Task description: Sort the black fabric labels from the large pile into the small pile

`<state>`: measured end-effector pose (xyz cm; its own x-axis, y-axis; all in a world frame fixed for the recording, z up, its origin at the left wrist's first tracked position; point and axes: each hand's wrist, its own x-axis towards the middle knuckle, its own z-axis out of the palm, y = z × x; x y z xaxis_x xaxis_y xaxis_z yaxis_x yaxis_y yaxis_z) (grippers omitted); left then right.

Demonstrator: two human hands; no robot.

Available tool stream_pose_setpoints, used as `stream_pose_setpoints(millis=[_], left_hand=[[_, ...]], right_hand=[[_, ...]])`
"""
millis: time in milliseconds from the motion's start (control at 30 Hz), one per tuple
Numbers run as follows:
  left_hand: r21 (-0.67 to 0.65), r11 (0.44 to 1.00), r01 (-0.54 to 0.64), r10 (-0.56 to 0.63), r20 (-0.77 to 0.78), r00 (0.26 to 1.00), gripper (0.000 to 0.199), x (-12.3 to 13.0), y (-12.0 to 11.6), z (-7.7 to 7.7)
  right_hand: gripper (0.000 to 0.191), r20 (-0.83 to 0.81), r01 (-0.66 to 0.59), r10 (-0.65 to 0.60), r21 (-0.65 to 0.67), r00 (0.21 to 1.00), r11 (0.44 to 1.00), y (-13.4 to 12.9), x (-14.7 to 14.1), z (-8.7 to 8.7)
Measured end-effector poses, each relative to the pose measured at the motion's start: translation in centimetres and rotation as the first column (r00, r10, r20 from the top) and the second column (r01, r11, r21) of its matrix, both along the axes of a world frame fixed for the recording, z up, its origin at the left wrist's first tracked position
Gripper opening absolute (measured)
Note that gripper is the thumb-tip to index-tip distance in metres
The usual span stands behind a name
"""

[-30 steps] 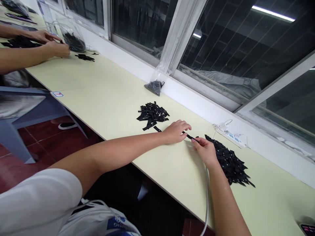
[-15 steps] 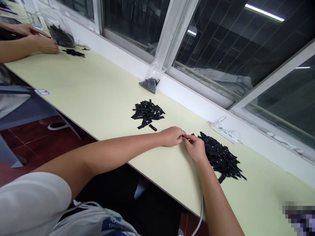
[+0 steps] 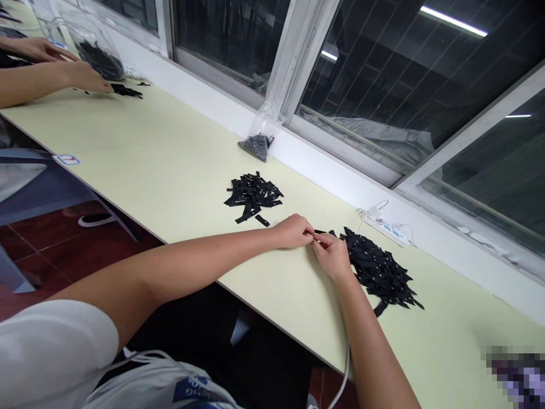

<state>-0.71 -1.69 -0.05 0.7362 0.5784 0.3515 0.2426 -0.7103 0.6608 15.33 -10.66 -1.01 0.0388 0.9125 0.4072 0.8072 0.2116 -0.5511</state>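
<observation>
My left hand [image 3: 293,232] is closed, with thumb and fingers pinched together above the pale table [image 3: 272,289]. Against its fingertips, my right hand [image 3: 332,255] pinches too. Between them a black fabric strip [image 3: 321,232] shows in part; the fingers cover the rest of it. Just right of my right hand lies a large heap of black strips [image 3: 378,267] with small light dots on them. A smaller heap of similar strips [image 3: 254,193] is spread out beyond my left hand, with one loose strip [image 3: 262,220] at its near edge.
A clear bag of dark pieces [image 3: 256,147] leans by the window wall. Behind the large heap sits a white power strip [image 3: 389,232] with cables. A white cable [image 3: 347,363] hangs over the table edge. At far left, a co-worker's hand [image 3: 91,78] reaches toward black strips [image 3: 128,91].
My hands stay together, fingers shifting slightly; more of the black strip shows behind my right fingertips. The co-worker's nearer hand has moved right onto the black strips. The view has shifted slightly.
</observation>
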Motion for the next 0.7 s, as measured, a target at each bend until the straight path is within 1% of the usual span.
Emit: stream_pose_setpoints(millis=[167, 267, 400, 567, 700], left_hand=[[-0.05, 0.998, -0.043, 0.043, -0.01, 0.999, 0.03, 0.04, 0.01, 0.23], [-0.062, 0.997, -0.054, 0.053, -0.014, 0.998, 0.029, 0.07, -0.03, 0.29], [-0.02, 0.998, -0.058, 0.057, -0.035, 0.998, 0.03, 0.2, 0.06, 0.21], [0.051, 0.998, -0.039, 0.041, -0.055, 0.998, 0.032, 0.43, 0.28, 0.02], [0.055, 0.998, -0.043, 0.046, -0.055, 0.997, 0.031, 0.51, 0.33, -0.1]], right_hand=[[0.029, 0.004, 0.026, -0.026, -0.002, 1.0, 1.0, -0.01, -0.48, -0.07], [0.028, -0.003, 0.016, -0.016, 0.011, 1.0, 1.0, 0.04, -0.61, -0.2], [0.027, -0.007, 0.006, -0.006, 0.022, 1.0, 1.0, 0.1, -0.58, -0.37], [0.028, -0.003, 0.025, -0.024, 0.016, 1.0, 1.0, 0.11, -0.64, -0.35], [0.027, -0.002, 0.043, -0.043, 0.011, 0.999, 0.999, 0.09, -0.71, -0.31]])
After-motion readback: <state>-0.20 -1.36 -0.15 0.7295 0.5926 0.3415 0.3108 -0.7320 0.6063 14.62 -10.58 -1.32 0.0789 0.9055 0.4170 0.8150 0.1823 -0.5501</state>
